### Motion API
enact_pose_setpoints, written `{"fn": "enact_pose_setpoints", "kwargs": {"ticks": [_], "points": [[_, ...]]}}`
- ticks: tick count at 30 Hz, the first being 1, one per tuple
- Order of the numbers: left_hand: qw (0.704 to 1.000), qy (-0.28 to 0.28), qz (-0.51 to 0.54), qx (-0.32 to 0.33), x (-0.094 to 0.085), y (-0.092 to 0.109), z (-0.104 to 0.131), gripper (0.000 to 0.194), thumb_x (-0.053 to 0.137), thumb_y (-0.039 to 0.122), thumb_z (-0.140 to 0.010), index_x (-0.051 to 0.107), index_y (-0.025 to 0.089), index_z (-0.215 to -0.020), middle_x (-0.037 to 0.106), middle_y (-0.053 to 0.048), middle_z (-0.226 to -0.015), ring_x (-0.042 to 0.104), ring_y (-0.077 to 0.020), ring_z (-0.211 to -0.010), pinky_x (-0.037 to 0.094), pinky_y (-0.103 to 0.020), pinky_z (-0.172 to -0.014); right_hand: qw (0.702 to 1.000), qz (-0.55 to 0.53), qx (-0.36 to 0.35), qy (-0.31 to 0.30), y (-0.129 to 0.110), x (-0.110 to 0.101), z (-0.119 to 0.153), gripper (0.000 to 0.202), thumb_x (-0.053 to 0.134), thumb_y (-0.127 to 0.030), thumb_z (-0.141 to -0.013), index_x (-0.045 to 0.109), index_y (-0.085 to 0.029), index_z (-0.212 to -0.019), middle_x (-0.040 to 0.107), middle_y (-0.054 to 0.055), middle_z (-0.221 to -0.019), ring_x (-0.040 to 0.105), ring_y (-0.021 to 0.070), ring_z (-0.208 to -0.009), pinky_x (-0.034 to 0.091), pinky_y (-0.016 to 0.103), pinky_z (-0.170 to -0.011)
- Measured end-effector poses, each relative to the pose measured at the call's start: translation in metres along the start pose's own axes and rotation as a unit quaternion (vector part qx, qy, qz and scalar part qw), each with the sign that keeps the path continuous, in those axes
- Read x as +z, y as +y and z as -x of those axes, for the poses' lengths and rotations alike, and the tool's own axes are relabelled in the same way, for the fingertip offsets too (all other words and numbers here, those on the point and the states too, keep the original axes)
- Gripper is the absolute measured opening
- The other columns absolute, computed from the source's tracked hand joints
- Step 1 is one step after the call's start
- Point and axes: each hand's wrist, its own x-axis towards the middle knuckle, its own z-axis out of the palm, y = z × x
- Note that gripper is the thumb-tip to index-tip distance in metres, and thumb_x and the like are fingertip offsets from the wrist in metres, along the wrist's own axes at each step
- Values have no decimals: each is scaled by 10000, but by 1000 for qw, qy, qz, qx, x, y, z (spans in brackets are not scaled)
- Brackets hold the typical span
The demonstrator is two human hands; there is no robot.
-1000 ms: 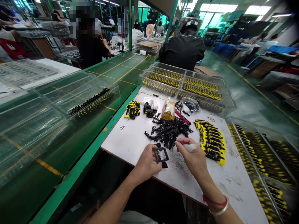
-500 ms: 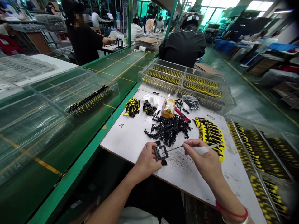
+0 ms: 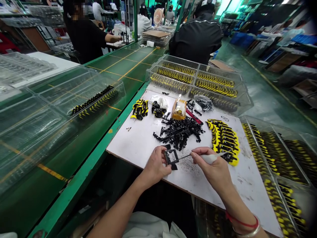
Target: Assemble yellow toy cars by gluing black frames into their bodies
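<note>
Left hand: the left hand (image 3: 156, 166) reaches up from the bottom centre, back of the hand showing, fingers curled in toward the thumb and clamped on the left side of the black square frame (image 3: 171, 156).
Right hand: the right hand (image 3: 214, 169) comes in from the lower right, wrist angled toward the upper left; thumb and fingertips are pinched together on a thin dark rod (image 3: 184, 157), while a white item with a pointed end (image 3: 210, 159) lies in the same grip, its point toward the right.
Black square frame: just below the centre of the picture, held tilted near the front edge of the white board (image 3: 133, 145); the rod's tip is at or very near its right side, contact too small to tell.
Close above the hands: a loose heap of black parts (image 3: 179, 132), an amber block (image 3: 179, 109) behind it, a red tool (image 3: 194, 116) beside that.
Right of the heap: a row of yellow-and-black parts (image 3: 224, 142), partly overlapped in view by the white item's point.
Left part of the board: yellow-and-black pieces (image 3: 140, 109), near a white cloth (image 3: 159, 101).
Around the board: clear trays of parts behind (image 3: 193, 84) and at the right edge (image 3: 274, 162); another clear tray (image 3: 47, 105) at left.
Top centre: a person in black (image 3: 195, 38), back turned, beyond the rear tray.
</note>
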Motion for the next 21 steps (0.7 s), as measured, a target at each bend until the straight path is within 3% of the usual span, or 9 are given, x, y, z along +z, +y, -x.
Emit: {"fn": "enact_pose_setpoints", "kwargs": {"ticks": [6, 12, 17, 21], "points": [[1000, 13, -4, 8, 0, -1, 0, 555, 627, 49, -601, 424, 181, -1101, 506, -24, -939, 556, -120, -749, 529, -251, -640, 1000, 3, 0, -4, 3, -2, 1, 271, 645, -470, -746, 638, -205, -806, 648, 7, -632, 591, 158, -540, 462, 260, -514], [1000, -6, 20, -7, -1, 3, 0, 543, 619, 69, -615, 421, 178, -1109, 496, -7, -898, 547, -105, -708, 520, -237, -622, 997, 2, -3, 80, -2, -24, -10, 261, 667, -448, -738, 645, -196, -803, 633, 3, -603, 590, 152, -536, 463, 251, -520], [1000, 9, -5, -12, 1, 4, 0, 538, 587, 39, -583, 440, 160, -1086, 503, -29, -928, 549, -111, -713, 512, -231, -610, 980, 10, -19, 199, -6, -46, -49, 268, 660, -431, -741, 651, -188, -852, 627, -6, -633, 578, 148, -538, 438, 257, -519], [1000, 21, -8, -8, 8, -2, -2, 546, 560, 14, -565, 431, 154, -1076, 520, -45, -933, 561, -127, -719, 512, -238, -597, 957, 74, -72, 270, -15, -53, -89, 294, 623, -454, -753, 654, -178, -848, 637, 11, -652, 565, 164, -540, 423, 282, -533]]}}
